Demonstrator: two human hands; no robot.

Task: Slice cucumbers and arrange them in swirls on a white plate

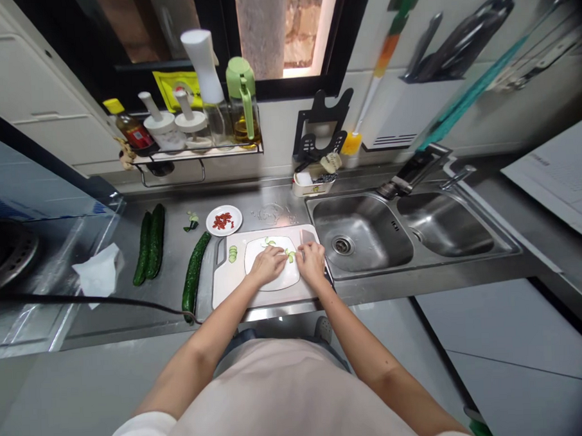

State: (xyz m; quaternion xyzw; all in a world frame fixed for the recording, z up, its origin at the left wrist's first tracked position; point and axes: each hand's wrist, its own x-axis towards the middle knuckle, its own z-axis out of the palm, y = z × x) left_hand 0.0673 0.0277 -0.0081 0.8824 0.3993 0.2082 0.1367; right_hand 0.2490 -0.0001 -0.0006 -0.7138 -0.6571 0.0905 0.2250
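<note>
On the cutting board [241, 296] lies a white plate [279, 283] with thin cucumber slices [269, 243] near its far edge. My left hand [268, 265] is over the plate, its fingers bent together at a few more cucumber slices [290, 255]. Just right of these slices is my right hand [311, 262], fingers curled in at the plate's right edge; what they pinch is hidden. A knife [308, 235] lies along the board's right side, partly under my right hand. A small row of cut cucumber slices [233, 254] rests on the board's left part.
A whole cucumber [196, 273] lies left of the board, two more cucumbers [150, 243] farther left. Behind the board stands a small dish [225, 232] of chopped red pieces beside cucumber scraps [191, 221]. A double sink [363, 231] is to the right; a bottle rack [196, 153] hangs above.
</note>
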